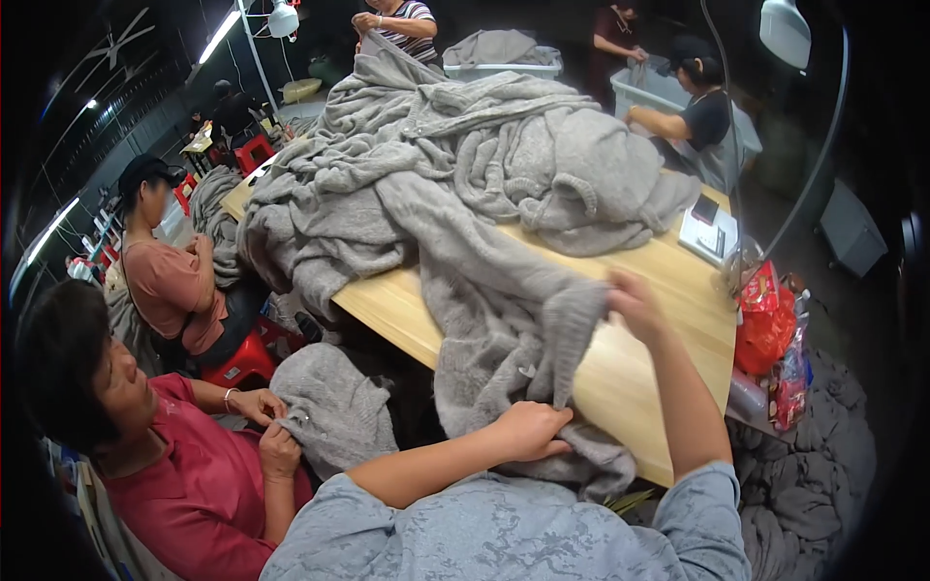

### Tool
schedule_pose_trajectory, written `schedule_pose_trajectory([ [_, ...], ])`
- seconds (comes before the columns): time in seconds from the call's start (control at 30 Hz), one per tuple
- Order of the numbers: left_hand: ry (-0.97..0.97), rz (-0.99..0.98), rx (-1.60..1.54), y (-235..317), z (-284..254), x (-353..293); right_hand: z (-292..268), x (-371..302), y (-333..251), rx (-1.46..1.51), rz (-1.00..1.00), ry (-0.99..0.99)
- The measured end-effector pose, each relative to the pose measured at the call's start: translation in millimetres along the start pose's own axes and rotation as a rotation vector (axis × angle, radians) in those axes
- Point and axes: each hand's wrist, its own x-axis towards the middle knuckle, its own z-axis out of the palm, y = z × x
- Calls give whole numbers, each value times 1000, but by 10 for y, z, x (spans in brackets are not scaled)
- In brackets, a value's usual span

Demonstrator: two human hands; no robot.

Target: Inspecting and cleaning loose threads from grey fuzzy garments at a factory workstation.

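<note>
A long grey knitted garment [494, 290] stretches from the big heap toward me and hangs over the near table edge. My left hand [533, 431] is closed on its lower part, close against my body. Higher and to the right, my right hand [635, 302] grips the ribbed end of the same garment; the hand is a little blurred, and its fingertips are partly hidden. Between my hands the ribbed part hangs down in folds. A small pale tag-like spot [527, 370] shows on the knit.
A large heap of grey knitwear [542, 155] covers much of the wooden table [668, 387]. A white device [709, 232] and a red plastic bag [763, 324] are at the right edge. Close on my left, a co-worker [174, 455] handles another grey knit piece [334, 407].
</note>
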Motion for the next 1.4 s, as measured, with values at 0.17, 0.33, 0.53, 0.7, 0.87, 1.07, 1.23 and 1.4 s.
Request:
schedule_pose_trajectory([
  [0.17,215,384,-419,52,-394,-77,-811,-1013,-808,352,-405,313],
  [0.33,182,915,-541,779,-1056,59,-1041,-1587,-1653,107,-642,214],
  [0.53,778,1288,-734,1469,-1860,208,-932,-1043,-1760,-32,-452,421],
  [0.7,1043,783,-831,714,-1879,215,-406,580,-1683,-65,-201,378],
  [0.87,818,-197,-696,-703,-1138,-293,651,919,-739,-236,10,57],
  [1.07,729,-506,57,-1154,-89,-675,1102,-583,-45,-294,99,-432],
  [1.23,659,-112,-84,-1190,20,-293,1403,-1185,-32,-462,-37,-222],
  [1.4,431,-257,26,-1236,84,-99,1360,-1471,79,-836,24,103],
])
